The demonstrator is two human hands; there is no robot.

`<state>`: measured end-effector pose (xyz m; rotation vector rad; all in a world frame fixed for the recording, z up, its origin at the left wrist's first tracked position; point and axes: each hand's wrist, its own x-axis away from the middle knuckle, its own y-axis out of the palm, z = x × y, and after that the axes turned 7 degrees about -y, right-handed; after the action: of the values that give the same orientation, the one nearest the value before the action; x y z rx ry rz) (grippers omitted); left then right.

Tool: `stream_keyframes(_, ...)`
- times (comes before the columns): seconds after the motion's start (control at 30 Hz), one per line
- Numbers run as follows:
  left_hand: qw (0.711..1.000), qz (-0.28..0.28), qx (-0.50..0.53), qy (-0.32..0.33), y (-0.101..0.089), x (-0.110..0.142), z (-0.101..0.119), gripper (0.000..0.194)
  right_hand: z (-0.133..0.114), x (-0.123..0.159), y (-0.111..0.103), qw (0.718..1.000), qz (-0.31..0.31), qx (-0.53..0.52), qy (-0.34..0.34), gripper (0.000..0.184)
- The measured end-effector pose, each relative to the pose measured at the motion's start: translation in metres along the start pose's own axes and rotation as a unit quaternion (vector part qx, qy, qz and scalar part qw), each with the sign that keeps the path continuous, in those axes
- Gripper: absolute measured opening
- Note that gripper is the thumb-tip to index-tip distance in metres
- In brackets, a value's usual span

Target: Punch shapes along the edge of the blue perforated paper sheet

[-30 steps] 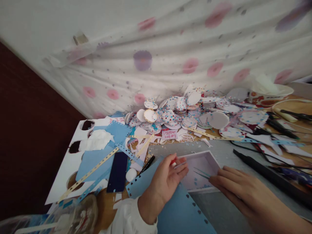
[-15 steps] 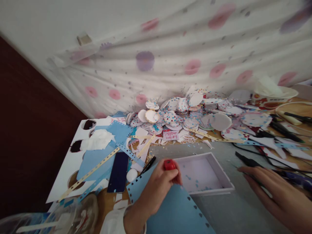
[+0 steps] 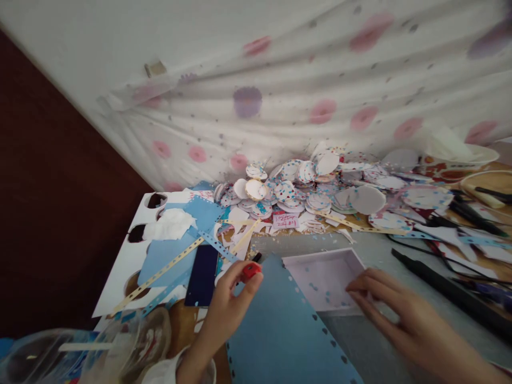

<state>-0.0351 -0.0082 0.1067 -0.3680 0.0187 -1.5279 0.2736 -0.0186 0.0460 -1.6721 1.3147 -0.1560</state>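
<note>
My left hand [image 3: 236, 290] is closed around a small red craft punch [image 3: 252, 270] at the left edge of a blue paper sheet [image 3: 276, 325]. Small heart-shaped holes run along the sheet's edges. Beside the sheet lies a shallow white box [image 3: 320, 256] with a few blue paper bits [image 3: 314, 287] in it. My right hand [image 3: 384, 306] hovers at the box's right side, fingertips pinched together. Whatever is between those fingertips is too small or hidden to make out.
A heap of decorated round paper discs [image 3: 296, 186] lies along the curtain. To the left are a dark phone [image 3: 202, 277], punched paper strips [image 3: 160, 274] and a plastic cup [image 3: 112, 341]. A long black tool [image 3: 444, 290] and cables [image 3: 424, 248] lie at right.
My right hand has moved left from the black tool to the box. My left hand has shifted left with the red punch, and the blue sheet's upper corner now shows.
</note>
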Motion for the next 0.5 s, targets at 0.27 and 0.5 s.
stream_keyframes(0.27, 0.996, 0.085, -0.009, -0.012, -0.034, 0.028, -0.002, 0.043, -0.024, -0.038, 0.069, 0.993, -0.074, -0.087, 0.040, 0.029)
stream_keyframes(0.5, 0.991, 0.100, 0.076, -0.047, -0.048, 0.024, -0.021, 0.048, -0.005, -0.002, 0.032, 0.989, -0.063, -0.109, 0.075, 0.041)
